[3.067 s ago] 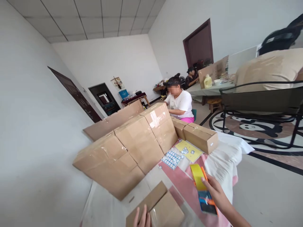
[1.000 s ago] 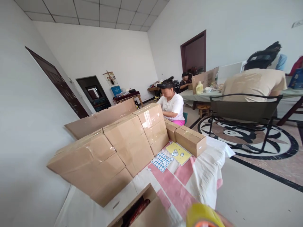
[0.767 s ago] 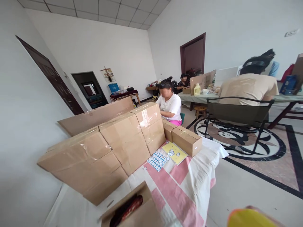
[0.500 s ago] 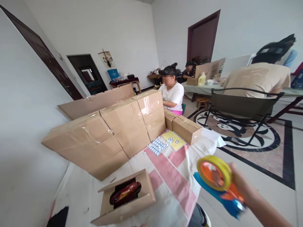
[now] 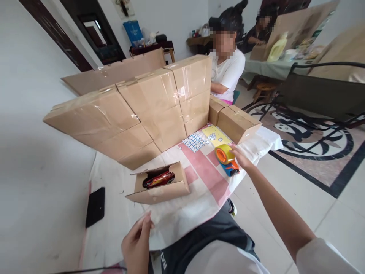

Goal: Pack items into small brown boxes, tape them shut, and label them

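Observation:
My right hand (image 5: 240, 155) is stretched out to the table's right side, its fingers against the side of a tape dispenser (image 5: 225, 153). The dispenser carries a yellow roll on an orange core, with a blue lower part. My left hand (image 5: 139, 236) is in front of the table's near edge, thumb and fingers pressed together; whether a small thing sits between them is unclear. Ahead of it stands a cardboard box (image 5: 159, 196) with its flaps up. Inside lies a shiny dark red and yellow packet (image 5: 159, 179).
Large taped cartons (image 5: 151, 102) form a wall along the table's back. Smaller closed boxes (image 5: 238, 121) stand at the right, beside a yellow sheet (image 5: 218, 134) and a blue-and-white label sheet (image 5: 195, 142). A black flat object (image 5: 96, 206) lies left. A person (image 5: 228, 72) sits beyond.
My right hand has brought the tape dispenser from beyond the table's right edge onto the table, and its grip has loosened. My left hand has come into view. The view has tilted down.

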### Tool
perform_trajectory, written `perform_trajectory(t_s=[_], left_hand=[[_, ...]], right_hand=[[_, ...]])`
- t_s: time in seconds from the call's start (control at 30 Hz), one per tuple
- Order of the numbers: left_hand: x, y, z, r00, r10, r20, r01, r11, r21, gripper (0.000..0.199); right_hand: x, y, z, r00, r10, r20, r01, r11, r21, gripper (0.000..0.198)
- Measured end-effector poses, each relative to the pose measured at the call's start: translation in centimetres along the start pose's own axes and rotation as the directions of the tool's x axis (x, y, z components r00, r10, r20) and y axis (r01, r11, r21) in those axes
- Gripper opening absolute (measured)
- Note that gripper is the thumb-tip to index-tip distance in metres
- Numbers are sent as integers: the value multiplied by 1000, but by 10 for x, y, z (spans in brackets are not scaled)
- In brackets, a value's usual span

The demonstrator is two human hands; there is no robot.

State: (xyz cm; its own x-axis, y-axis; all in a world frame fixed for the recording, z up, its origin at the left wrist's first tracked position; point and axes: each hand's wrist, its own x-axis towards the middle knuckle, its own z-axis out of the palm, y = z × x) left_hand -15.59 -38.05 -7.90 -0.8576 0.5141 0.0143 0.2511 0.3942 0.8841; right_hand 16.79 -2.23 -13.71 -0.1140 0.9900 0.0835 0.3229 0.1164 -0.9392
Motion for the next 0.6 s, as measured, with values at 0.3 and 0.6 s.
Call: perform_trajectory(t_s=[0.3, 0.6], left_hand=[[-1, 42, 40, 943, 25, 332, 96, 934, -343, 64], [-29, 50, 39, 918, 166, 359, -8, 915, -403, 30]], right_hand=[[-107, -93, 28, 905, -426, 12, 426, 903, -59, 14], [-145, -193, 114, 740, -300, 602, 141, 944, 297, 15]])
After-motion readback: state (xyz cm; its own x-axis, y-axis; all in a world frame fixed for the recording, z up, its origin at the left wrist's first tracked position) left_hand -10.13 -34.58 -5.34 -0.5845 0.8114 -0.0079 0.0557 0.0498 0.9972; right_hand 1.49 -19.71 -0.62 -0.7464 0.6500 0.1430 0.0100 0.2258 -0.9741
